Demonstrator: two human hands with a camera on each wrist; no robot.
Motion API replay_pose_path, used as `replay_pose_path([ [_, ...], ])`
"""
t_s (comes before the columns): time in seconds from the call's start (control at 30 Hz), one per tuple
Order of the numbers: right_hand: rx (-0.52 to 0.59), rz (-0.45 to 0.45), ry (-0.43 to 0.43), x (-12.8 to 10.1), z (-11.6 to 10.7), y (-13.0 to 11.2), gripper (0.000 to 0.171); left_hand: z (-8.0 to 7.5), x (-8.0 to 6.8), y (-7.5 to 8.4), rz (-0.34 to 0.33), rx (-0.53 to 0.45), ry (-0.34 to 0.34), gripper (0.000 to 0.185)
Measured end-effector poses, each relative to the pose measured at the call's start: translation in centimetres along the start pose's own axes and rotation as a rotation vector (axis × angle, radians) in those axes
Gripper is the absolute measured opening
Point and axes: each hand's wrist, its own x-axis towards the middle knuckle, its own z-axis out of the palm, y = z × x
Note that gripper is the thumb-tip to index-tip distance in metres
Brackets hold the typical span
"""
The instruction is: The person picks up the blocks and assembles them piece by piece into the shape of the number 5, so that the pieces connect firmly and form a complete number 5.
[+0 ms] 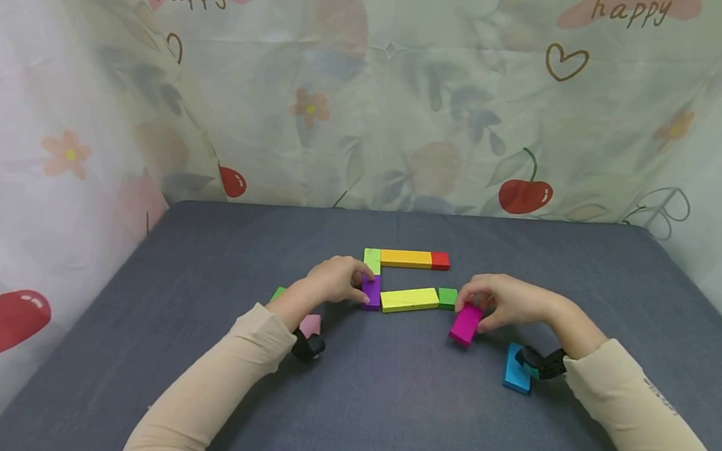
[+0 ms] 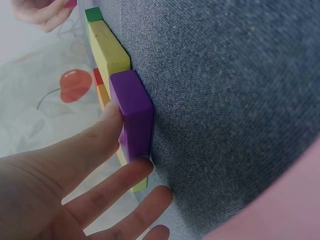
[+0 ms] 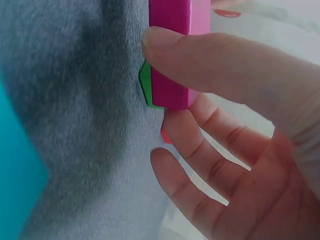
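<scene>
My left hand (image 1: 335, 280) pinches a purple block (image 2: 134, 107) between thumb and fingers; the block lies on the dark cloth. My right hand (image 1: 510, 299) grips a magenta block (image 1: 466, 326) by its sides, tilted, near a small green block (image 1: 448, 298). That green block adjoins the right end of a long yellow block (image 1: 409, 300), whose left end is beside the purple one. Behind the purple block a light green block (image 1: 372, 259) continues the line away from me. An orange-yellow block (image 1: 406, 259) runs right from it, ending at a red block (image 1: 439, 261).
A blue block (image 1: 516, 371) lies below my right wrist. Next to my left wrist are a pink block (image 1: 310, 324) and a partly hidden green block (image 1: 278, 293). The grey cloth-covered table (image 1: 383, 414) ends at a printed curtain (image 1: 384, 113) behind.
</scene>
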Motion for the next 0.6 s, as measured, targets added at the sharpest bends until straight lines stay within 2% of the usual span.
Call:
replay_pose_path([
  [0.6, -0.040, -0.037, -0.038, 1.2, 0.7, -1.3, 0.029, -0.1, -0.1, 0.0, 0.003, -0.009, -0.003, 0.045],
])
